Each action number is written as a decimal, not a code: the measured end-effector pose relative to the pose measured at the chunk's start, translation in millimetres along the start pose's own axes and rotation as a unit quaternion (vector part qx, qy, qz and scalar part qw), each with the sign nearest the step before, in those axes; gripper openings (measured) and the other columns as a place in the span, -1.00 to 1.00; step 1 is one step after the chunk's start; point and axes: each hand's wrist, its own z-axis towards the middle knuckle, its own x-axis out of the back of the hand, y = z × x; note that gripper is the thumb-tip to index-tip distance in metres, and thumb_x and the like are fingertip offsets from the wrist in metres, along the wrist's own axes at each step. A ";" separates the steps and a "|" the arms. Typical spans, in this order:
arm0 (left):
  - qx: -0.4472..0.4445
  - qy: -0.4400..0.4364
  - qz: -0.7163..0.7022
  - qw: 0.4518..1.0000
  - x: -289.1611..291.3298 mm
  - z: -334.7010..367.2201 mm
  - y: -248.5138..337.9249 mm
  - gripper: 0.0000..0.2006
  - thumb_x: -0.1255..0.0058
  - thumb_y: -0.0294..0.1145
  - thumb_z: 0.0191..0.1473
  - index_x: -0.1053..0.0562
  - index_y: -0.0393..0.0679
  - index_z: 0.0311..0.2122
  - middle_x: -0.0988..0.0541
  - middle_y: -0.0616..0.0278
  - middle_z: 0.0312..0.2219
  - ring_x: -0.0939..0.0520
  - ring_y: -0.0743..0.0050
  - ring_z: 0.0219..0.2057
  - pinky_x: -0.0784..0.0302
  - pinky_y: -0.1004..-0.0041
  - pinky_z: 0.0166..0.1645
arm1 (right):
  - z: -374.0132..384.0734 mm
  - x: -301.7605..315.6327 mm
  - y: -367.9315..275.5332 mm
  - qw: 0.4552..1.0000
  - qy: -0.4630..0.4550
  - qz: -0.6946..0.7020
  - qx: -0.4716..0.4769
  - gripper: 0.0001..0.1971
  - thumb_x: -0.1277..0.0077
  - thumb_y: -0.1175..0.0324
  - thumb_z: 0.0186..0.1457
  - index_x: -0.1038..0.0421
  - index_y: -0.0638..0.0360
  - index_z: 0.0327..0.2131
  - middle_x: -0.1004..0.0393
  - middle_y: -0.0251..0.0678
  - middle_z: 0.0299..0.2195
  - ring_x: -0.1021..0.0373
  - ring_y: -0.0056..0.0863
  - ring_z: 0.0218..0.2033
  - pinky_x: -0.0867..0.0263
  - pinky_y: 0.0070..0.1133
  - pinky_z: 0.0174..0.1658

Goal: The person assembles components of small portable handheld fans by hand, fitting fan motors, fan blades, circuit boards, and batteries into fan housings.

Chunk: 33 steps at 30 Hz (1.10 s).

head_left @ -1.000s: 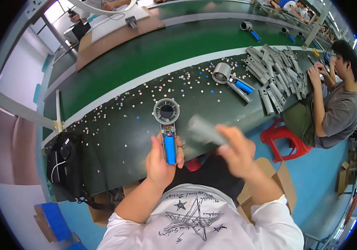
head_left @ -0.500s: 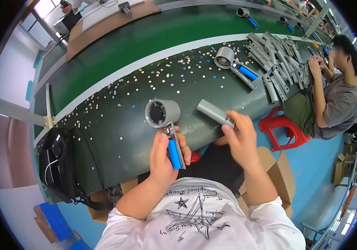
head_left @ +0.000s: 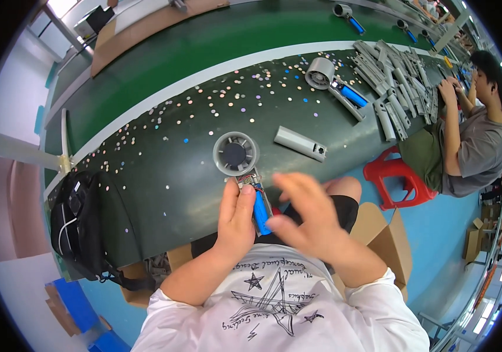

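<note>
The long dark green table (head_left: 163,217) is filling most of my view, and the change on it is plain: the grey half-shell (head_left: 299,144) is no longer sitting in the right hand but is lying by itself, beyond that hand and to the right of the fan head. The grey handheld fan (head_left: 246,177) is staying in the left hand (head_left: 234,223), its round head facing up over the table and its opened handle pointing back toward the lap. The left grip is holding that handle; the right hand (head_left: 309,217) is hovering empty with thumb and fingers spread wide, so near the blue battery (head_left: 261,212) that I'm not managing to tell whether the thumb is touching. To my eye, the put-down half-shell is leaving this hand free for the handle's exposed inside.

Counting downward in size, one co-worker (head_left: 477,141) is sitting at the right, one black bag (head_left: 78,229) is resting at the table's left end, and one red stool (head_left: 397,179) is standing near the co-worker's legs. One tangled pile of grey parts (head_left: 400,82) is defying any count. One more opened fan (head_left: 321,73) is lying beside it. Dozens of tiny discs (head_left: 186,141) are dotting the table.
</note>
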 end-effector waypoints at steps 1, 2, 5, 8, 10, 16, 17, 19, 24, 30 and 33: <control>-0.027 0.004 0.033 0.999 -3.0 -0.8 1.3 -0.66 0.31 -0.19 0.31 -0.27 -0.24 0.01 -0.47 0.22 -0.35 -0.52 0.51 -0.40 -0.46 0.50 -0.30 | 1.9 -1.1 -11.4 0.998 -0.043 0.040 -0.037 -0.40 -0.23 0.32 -0.05 -0.30 0.28 0.08 -0.35 -0.09 -0.07 -0.42 -0.17 -0.16 -0.40 -0.39 -0.16; -0.044 0.003 0.041 0.998 -4.9 -2.5 2.1 -0.62 0.31 -0.17 0.31 -0.26 -0.26 0.04 -0.49 0.18 -0.25 -0.53 0.49 -0.25 -0.45 0.47 -0.13 | -1.0 -9.3 -12.0 0.997 -0.029 0.037 -0.057 -0.40 -0.22 0.34 -0.05 -0.28 0.30 0.09 -0.35 -0.09 -0.08 -0.42 -0.19 -0.17 -0.41 -0.41 -0.19; -0.015 -0.033 -0.008 0.999 -4.5 -1.5 7.2 -0.58 0.30 -0.14 0.30 -0.28 -0.32 0.03 -0.50 0.12 -0.21 -0.54 0.45 -0.20 -0.44 0.41 -0.05 | -8.1 -13.7 -4.9 0.997 -0.006 0.032 -0.066 -0.40 -0.21 0.37 -0.04 -0.27 0.33 0.09 -0.34 -0.10 -0.09 -0.43 -0.23 -0.21 -0.43 -0.45 -0.22; 0.022 -0.044 -0.045 0.998 -2.8 0.3 12.2 -0.59 0.29 -0.16 0.29 -0.36 -0.38 -0.09 -0.52 0.09 -0.25 -0.57 0.41 -0.23 -0.50 0.41 -0.10 | -13.6 -12.3 -7.5 0.998 0.002 0.030 -0.059 -0.41 -0.21 0.41 -0.04 -0.26 0.35 0.09 -0.33 -0.12 -0.11 -0.43 -0.26 -0.23 -0.43 -0.48 -0.24; 0.029 -0.043 -0.044 0.998 -2.4 1.5 11.8 -0.61 0.29 -0.18 0.29 -0.38 -0.39 -0.13 -0.54 0.08 -0.28 -0.59 0.40 -0.27 -0.53 0.41 -0.14 | -14.7 -11.1 -8.5 0.998 0.003 0.028 -0.058 -0.41 -0.20 0.42 -0.05 -0.26 0.34 0.09 -0.33 -0.12 -0.12 -0.43 -0.27 -0.24 -0.43 -0.49 -0.25; 0.040 -0.037 -0.064 0.996 0.1 -0.1 7.4 -0.67 0.25 -0.26 0.28 -0.42 -0.36 -0.16 -0.57 0.12 -0.34 -0.63 0.45 -0.40 -0.60 0.47 -0.31 | -19.1 -9.8 -10.7 0.997 0.016 0.043 -0.058 -0.39 -0.21 0.43 -0.05 -0.26 0.32 0.11 -0.31 -0.13 -0.16 -0.42 -0.36 -0.32 -0.42 -0.54 -0.34; 0.038 -0.037 -0.053 0.997 -0.8 -1.2 8.6 -0.67 0.24 -0.26 0.27 -0.43 -0.36 -0.16 -0.58 0.13 -0.34 -0.63 0.46 -0.39 -0.60 0.47 -0.30 | -19.6 -8.8 -10.1 0.999 0.005 0.032 -0.040 -0.39 -0.20 0.44 -0.06 -0.27 0.31 0.11 -0.30 -0.14 -0.17 -0.41 -0.40 -0.36 -0.41 -0.55 -0.36; 0.037 -0.036 -0.043 0.998 -1.0 -3.0 9.9 -0.67 0.23 -0.26 0.27 -0.44 -0.36 -0.17 -0.58 0.14 -0.34 -0.63 0.48 -0.38 -0.60 0.47 -0.29 | -19.8 -8.1 -8.9 0.999 -0.007 0.021 -0.023 -0.38 -0.19 0.46 -0.07 -0.27 0.30 0.12 -0.28 -0.15 -0.19 -0.40 -0.45 -0.41 -0.39 -0.57 -0.39; 0.007 -0.054 0.040 0.998 -4.4 -7.9 14.3 -0.72 0.23 -0.28 0.30 -0.44 -0.30 -0.18 -0.51 0.36 -0.46 -0.50 0.75 -0.49 -0.43 0.65 -0.46 | -21.4 -9.1 -6.6 1.000 -0.002 -0.019 0.013 -0.37 -0.16 0.49 -0.11 -0.27 0.29 0.12 -0.27 -0.17 -0.22 -0.37 -0.49 -0.49 -0.37 -0.58 -0.44; -0.032 -0.037 -0.027 0.998 -11.6 -8.5 11.7 -0.73 0.22 -0.32 0.30 -0.44 -0.33 -0.16 -0.54 0.34 -0.40 -0.47 0.78 -0.38 -0.39 0.67 -0.30 | -19.3 -7.2 -11.2 0.999 0.001 0.038 0.003 -0.38 -0.16 0.48 -0.13 -0.24 0.29 0.09 -0.29 -0.18 -0.27 -0.36 -0.44 -0.55 -0.37 -0.57 -0.49; -0.034 -0.044 -0.005 0.998 -11.1 -10.6 10.9 -0.75 0.19 -0.35 0.29 -0.45 -0.33 -0.19 -0.55 0.32 -0.38 -0.49 0.74 -0.38 -0.42 0.64 -0.31 | -17.1 -1.8 -16.7 0.993 -0.032 0.091 -0.072 -0.38 -0.17 0.49 -0.15 -0.22 0.28 0.06 -0.29 -0.18 -0.28 -0.36 -0.44 -0.54 -0.35 -0.58 -0.50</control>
